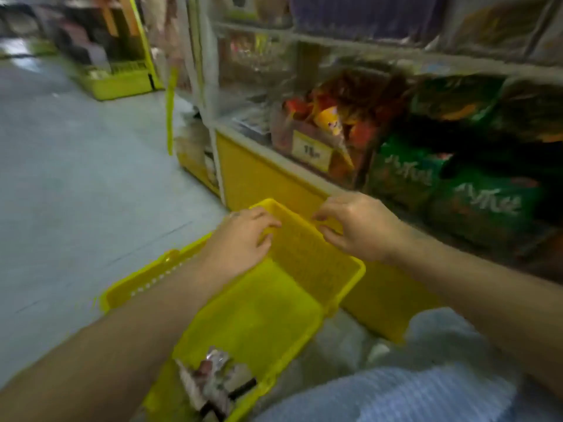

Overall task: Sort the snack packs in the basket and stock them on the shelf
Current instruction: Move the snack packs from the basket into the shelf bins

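The yellow basket [307,257] sits on the grey floor [76,178], right against the yellow base of the shelf [268,178], and both hands are over its far end. The left hand [240,236] lies on the far left corner with its fingers [266,228] bent down over the rim onto the inner wall. Motion blur makes it impossible to tell whether they actually clasp the plastic or only rest there. The right hand [359,226] hovers at the far right side of the rim, loosely curled and half open. Its forefinger and thumb are apart with yellow plastic showing between them, and no pack is visible in it. The remaining snack packs [213,382], silvery and dark wrappers, lie bunched at the near end of the basket, well apart from both hands; the bottom of the basket between is bare. On the low shelf level beside the right hand stand green bags [475,205]. Further left are orange and red packs [332,117] behind a yellow price tag [310,150]. Another yellow basket [118,80] stands far down the aisle.
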